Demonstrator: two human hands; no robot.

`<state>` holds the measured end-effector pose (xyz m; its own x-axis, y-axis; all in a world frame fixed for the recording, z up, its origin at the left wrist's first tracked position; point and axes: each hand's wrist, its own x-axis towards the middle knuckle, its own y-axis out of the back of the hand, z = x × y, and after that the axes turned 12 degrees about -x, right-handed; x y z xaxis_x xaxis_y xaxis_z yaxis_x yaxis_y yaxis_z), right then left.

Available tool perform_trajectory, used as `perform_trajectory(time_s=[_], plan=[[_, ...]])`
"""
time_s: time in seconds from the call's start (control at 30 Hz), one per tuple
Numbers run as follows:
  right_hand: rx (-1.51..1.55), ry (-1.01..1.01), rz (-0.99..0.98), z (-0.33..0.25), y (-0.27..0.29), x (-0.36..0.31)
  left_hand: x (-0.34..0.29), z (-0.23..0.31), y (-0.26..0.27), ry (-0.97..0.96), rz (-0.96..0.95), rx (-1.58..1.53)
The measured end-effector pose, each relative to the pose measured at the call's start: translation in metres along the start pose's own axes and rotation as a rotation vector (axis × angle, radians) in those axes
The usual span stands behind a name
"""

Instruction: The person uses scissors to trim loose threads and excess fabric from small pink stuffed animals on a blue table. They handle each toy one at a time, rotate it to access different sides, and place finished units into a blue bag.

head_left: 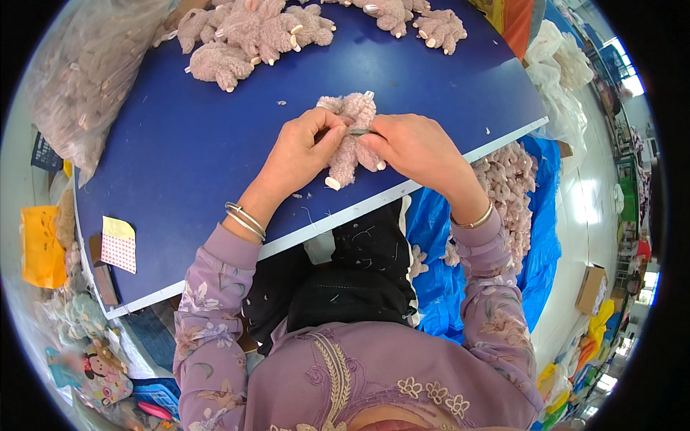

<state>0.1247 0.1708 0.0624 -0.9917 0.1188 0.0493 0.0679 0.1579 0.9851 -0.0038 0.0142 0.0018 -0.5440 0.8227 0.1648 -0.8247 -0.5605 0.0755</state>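
A small pinkish-beige plush toy point(345, 159) with white-tipped feet lies on the blue table point(208, 144) in front of me. My left hand point(305, 145) is closed in a pinch on the toy's left side, thumb and forefinger meeting at its middle. From the other side, my right hand point(417, 145) grips a slim, dark metal tool point(361, 132), whose tip points at the same spot on the toy. Its kind cannot be made out, as my fingers cover most of it. A white tag point(369, 95) sticks out at the toy's top.
Several similar plush toys point(251, 32) lie along the table's far side. A clear plastic bag point(79, 79) of plush stands at the left, near a dotted sticker sheet point(118, 246). Right of my lap, a blue sack point(543, 215) holds many plush pieces point(507, 179). The table's pale edge point(302, 235) runs before me.
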Motion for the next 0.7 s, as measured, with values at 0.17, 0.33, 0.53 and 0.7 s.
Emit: perform_trajectory(time_s=[0.17, 0.33, 0.53, 0.7], plan=[[-0.029, 0.013, 0.027, -0.002, -0.007, 0.003, 0.0, -0.003, 0.0, -0.002, -0.006, 0.001], [-0.087, 0.03, 0.031, -0.004, -0.007, 0.003, 0.0, -0.003, -0.001, 0.003, -0.007, 0.017], [-0.118, 0.035, 0.072, -0.008, -0.004, 0.002, 0.001, -0.004, -0.002, 0.009, 0.025, -0.005], [-0.144, 0.024, 0.044, -0.01, 0.004, -0.002, 0.0, 0.001, -0.002, 0.025, 0.009, -0.009]])
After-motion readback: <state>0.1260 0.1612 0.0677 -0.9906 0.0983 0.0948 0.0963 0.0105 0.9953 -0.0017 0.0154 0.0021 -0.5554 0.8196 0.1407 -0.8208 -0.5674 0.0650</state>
